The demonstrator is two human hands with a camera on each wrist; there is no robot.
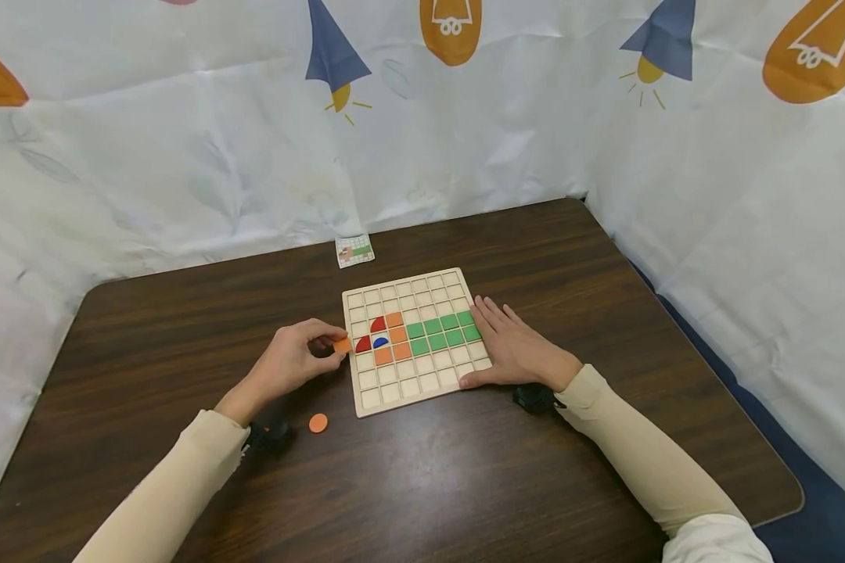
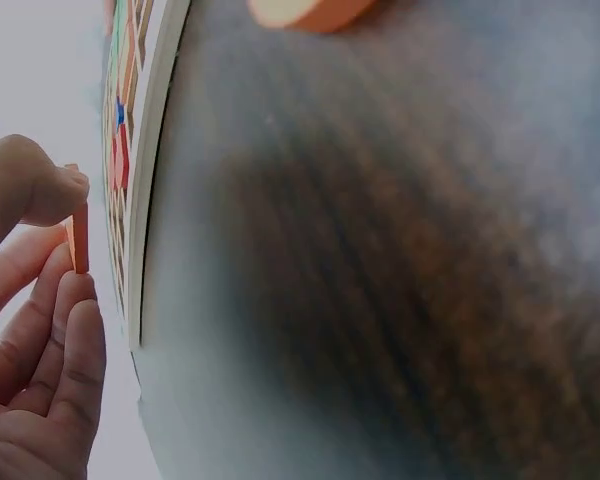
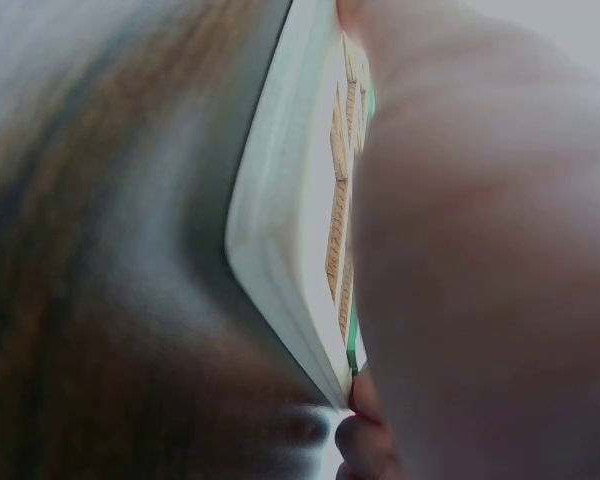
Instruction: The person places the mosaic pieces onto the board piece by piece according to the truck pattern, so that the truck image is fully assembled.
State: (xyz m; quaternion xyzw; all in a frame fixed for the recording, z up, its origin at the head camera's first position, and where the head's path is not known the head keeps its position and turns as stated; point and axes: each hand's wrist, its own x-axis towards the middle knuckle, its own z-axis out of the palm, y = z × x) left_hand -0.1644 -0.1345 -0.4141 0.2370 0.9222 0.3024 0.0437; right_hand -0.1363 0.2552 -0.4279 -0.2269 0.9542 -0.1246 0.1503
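A wooden grid board point(image 1: 394, 397) lies on the table, with green squares point(image 1: 436, 342), orange squares point(image 1: 398, 335), red quarter-round pieces point(image 1: 378, 324) and a blue half-round piece point(image 1: 380, 342) in its cells. At the board's left edge my left hand point(image 1: 297, 356) pinches an orange square tile point(image 1: 341, 346) between thumb and fingers; the left wrist view shows this tile point(image 2: 79, 238) edge-on. My right hand point(image 1: 517, 348) rests along the board's right edge with fingers straight. In the right wrist view that hand point(image 3: 490, 240) covers much of the board.
An orange round piece point(image 1: 318, 423) lies on the dark wooden table point(image 1: 422, 485), near my left wrist. Behind the board, a small pattern card point(image 1: 354, 251) sits by the table's back edge. A printed white curtain point(image 1: 253, 156) hangs behind and beside the table.
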